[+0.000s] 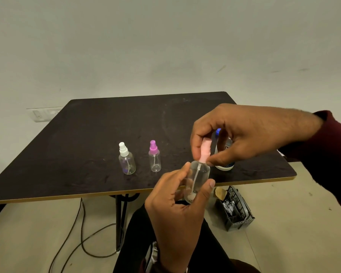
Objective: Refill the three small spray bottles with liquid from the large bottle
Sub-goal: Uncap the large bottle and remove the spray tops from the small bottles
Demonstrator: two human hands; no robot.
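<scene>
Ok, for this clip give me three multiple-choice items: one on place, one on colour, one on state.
1. Where does the white-capped spray bottle stand?
A. left of the purple-capped bottle
B. on the floor
C. in the basket

2. What colour is the sprayer cap being pinched?
A. green
B. pink
C. black

3. How is the held bottle placed?
A. lying on the table
B. held in the left hand
C. upside down

Key: 1 A, it stands on the table left of the purple one; 2 B, the right hand pinches a pink cap; 3 B, the left hand's fingers wrap it.
</scene>
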